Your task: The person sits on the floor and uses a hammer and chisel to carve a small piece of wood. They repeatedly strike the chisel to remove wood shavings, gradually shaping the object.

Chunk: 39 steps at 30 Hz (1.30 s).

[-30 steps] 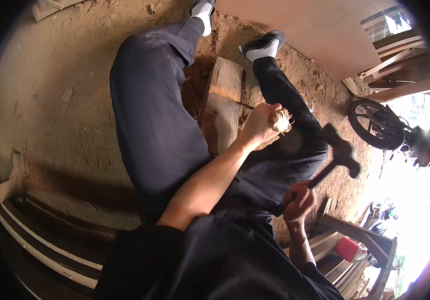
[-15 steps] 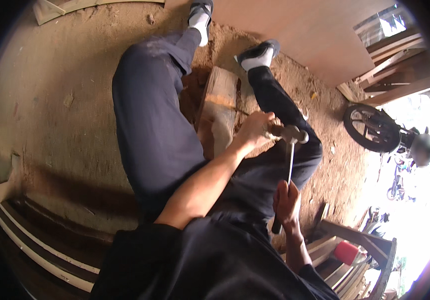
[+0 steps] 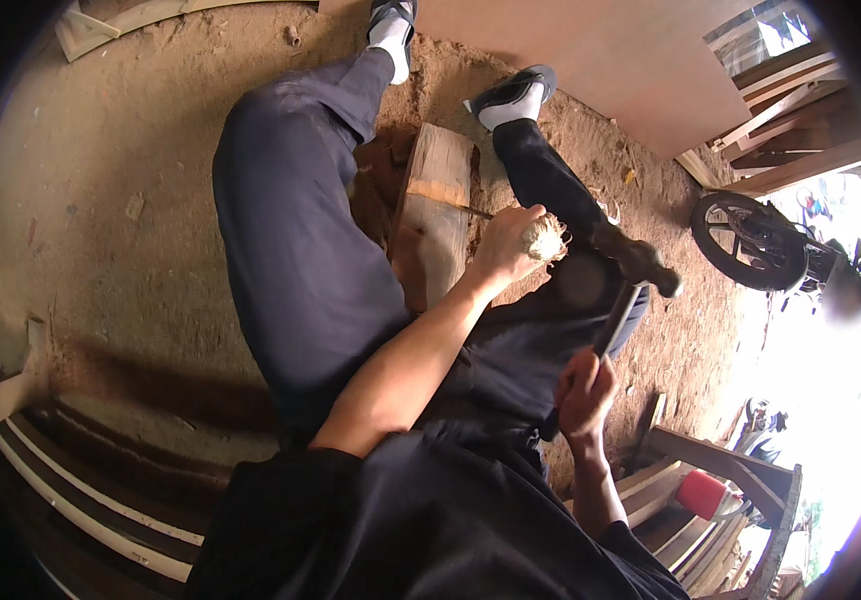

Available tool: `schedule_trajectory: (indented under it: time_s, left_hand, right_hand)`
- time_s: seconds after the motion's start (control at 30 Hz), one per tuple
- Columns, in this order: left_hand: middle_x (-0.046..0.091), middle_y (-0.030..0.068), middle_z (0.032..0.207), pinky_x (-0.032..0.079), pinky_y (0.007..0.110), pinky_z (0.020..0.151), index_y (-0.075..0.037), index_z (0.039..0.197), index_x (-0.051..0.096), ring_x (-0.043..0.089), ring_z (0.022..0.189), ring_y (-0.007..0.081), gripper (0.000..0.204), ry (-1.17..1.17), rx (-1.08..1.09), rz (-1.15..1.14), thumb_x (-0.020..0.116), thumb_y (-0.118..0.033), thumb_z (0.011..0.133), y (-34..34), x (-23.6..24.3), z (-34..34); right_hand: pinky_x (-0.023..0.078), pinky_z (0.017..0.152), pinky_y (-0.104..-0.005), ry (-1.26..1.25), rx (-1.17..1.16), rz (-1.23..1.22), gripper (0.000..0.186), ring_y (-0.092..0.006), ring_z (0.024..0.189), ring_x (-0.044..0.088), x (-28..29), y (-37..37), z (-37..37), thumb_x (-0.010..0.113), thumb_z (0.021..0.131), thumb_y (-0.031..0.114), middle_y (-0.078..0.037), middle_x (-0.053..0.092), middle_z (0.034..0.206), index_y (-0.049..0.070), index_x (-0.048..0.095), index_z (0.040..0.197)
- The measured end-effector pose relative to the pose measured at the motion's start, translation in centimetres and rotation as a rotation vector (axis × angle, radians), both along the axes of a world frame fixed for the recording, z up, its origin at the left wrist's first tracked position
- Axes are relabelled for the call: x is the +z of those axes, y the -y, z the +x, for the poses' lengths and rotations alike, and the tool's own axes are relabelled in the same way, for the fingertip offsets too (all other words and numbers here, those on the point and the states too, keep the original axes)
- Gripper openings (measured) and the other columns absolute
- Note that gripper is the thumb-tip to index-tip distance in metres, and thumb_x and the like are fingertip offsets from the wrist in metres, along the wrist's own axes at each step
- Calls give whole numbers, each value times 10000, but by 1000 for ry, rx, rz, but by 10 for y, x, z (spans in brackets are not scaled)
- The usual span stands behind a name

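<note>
My left hand (image 3: 503,250) is closed round a chisel (image 3: 545,238) with a frayed, splayed wooden handle end facing up. Its thin dark shaft points left toward a thick wooden beam (image 3: 442,178) lying between my legs; whether the tip touches the wood is hard to tell. In my right hand (image 3: 586,392) I grip a hammer (image 3: 640,262) by its handle. The hammer's dark metal head is raised to the right of the chisel's end, apart from it.
Brown packed ground (image 3: 130,200) spreads around my legs. A large plywood sheet (image 3: 590,70) lies ahead, with stacked timber (image 3: 800,130) beside it. A motorcycle (image 3: 750,250) stands at right. A red container (image 3: 702,494) sits among planks at lower right; wooden slats (image 3: 100,500) are at lower left.
The hammer head has moved off the chisel's handle end, up and to the right, uncovering the frayed end. My right hand has shifted slightly; my left hand stays nearly in place.
</note>
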State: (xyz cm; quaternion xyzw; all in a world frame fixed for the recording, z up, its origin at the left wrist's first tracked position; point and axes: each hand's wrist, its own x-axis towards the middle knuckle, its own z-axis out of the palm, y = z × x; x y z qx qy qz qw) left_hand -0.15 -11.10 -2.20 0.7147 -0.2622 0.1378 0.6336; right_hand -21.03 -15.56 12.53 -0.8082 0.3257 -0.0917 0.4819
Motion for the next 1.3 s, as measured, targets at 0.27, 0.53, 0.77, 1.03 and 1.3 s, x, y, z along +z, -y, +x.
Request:
schedule_trajectory:
  time_s: [0.27, 0.53, 0.77, 1.03, 1.3]
  left_hand:
    - [707, 189, 956, 546, 453, 841, 14, 1186, 654, 676, 919, 386, 579, -66, 17, 58, 876, -240, 716, -3, 5, 2]
    - [708, 196, 946, 541, 458, 841, -55, 1185, 687, 670, 903, 387, 551, -94, 11, -13, 876, -304, 730, -8, -13, 10]
    - [709, 167, 910, 545, 450, 825, -75, 1082, 710, 676, 887, 376, 435, -97, -129, 106, 869, -275, 729, -6, 1, 2]
    - [703, 174, 917, 532, 457, 816, -34, 1142, 680, 665, 905, 382, 525, -167, -233, 169, 863, -283, 717, -5, 10, 8]
    - [696, 190, 958, 532, 457, 852, -19, 1184, 663, 661, 934, 383, 544, -111, -141, 130, 841, -275, 739, 3, -4, 13]
  right_hand:
    - [372, 455, -278, -77, -15, 77, 446, -86, 492, 473, 11, -8, -2, 439, 1066, 412, 20, 494, 579, 58, 534, 812]
    - [286, 372, -234, -114, 38, 95, 377, -56, 393, 376, 13, -14, 12, 450, 1085, 371, 31, 415, 522, 111, 479, 813]
    - [284, 355, -247, -240, 50, 56, 355, -66, 380, 368, 9, -9, 12, 462, 1079, 328, 17, 429, 536, 113, 480, 797]
    - [318, 381, -271, -238, 127, -34, 413, -84, 404, 417, -23, 7, 13, 442, 1087, 345, 6, 438, 536, 99, 481, 758]
    - [299, 376, -242, -138, 157, -280, 386, -58, 412, 417, -20, 4, 20, 432, 1090, 331, 16, 448, 542, 109, 519, 785]
